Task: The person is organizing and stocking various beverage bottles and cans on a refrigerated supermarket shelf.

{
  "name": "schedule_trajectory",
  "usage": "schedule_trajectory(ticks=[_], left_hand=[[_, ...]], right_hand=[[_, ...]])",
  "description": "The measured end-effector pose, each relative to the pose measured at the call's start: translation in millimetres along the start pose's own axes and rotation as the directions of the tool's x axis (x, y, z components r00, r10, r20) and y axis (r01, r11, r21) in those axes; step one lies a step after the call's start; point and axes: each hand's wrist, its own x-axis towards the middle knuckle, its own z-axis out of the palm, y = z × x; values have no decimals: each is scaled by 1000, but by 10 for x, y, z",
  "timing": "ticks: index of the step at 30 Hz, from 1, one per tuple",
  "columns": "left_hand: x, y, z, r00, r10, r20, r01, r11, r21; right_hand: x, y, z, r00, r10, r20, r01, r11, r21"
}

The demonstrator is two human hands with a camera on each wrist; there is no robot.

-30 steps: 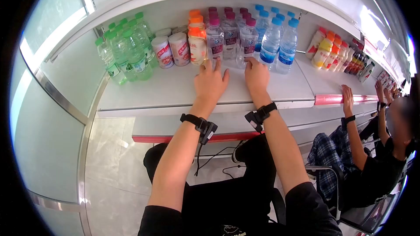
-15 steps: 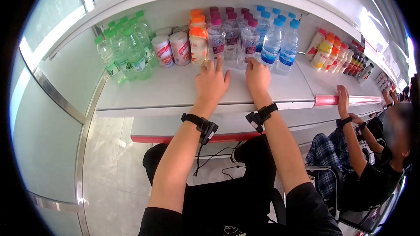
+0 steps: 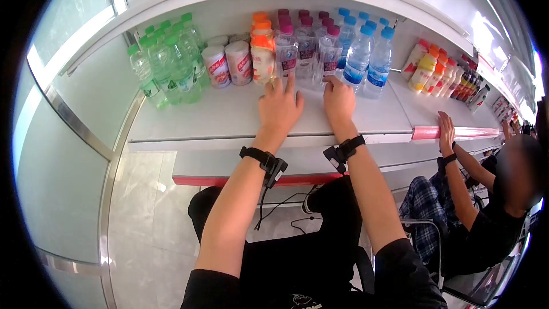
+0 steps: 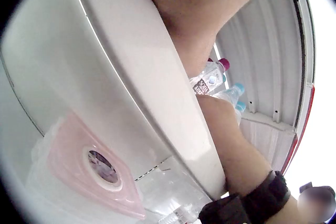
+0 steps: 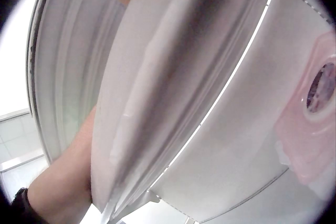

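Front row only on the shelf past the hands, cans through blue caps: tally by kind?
Cans: 2
Orange-cap bottles: 1
Magenta-cap bottles: 3
Blue-cap bottles: 2
Total: 8

In the left wrist view the left hand (image 4: pixel 189 8) was cut off by the upper edge, so its fingers were not shown. In the right wrist view the right hand (image 3: pixel 338 102) was hidden behind the shelf edge (image 5: pixel 157 103). Labels on the pink-capped bottles (image 3: pixel 306 46) could not be read. The dark bottles (image 3: pixel 469 83) far right, possibly juice, were too small to tell.
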Motion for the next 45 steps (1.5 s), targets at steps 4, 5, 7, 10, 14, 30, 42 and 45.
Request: schedule_trajectory(ticks=[4,5,7,10,14,30,42,45], left_hand=[[3,8,5,998,-15,61,16,1000,-16],[8,2,18,999,-7,54,8,1000,-11],[21,13,-21,999,2,46,-2,1000,-6],[13,19,-44,994,-2,-109,0,1000,-25],[16,16,-25,997,-10,-76,12,1000,23],[49,-5,-14,999,-40,-36,40,999,-10],[31,17,53,997,-43,69,42,999,7],[42,16,41,995,-46,92,47,999,-7]], right_hand=[[3,-4,-13,1000,-7,-4,7,1000,-1],[4,-6,-15,1000,-5,0,5,1000,-7],[4,-11,-17,1000,2,2,-2,1000,-7],[5,6,6,1000,1,0,-1,1000,-5],[0,0,-8,1000,-11,-6,11,1000,4],[18,18,51,1000,-24,0,24,1000,-13],[-1,-75,-38,990,-132,-41,128,988,-87],[-36,-109,-41,990,-138,4,135,963,-232]])
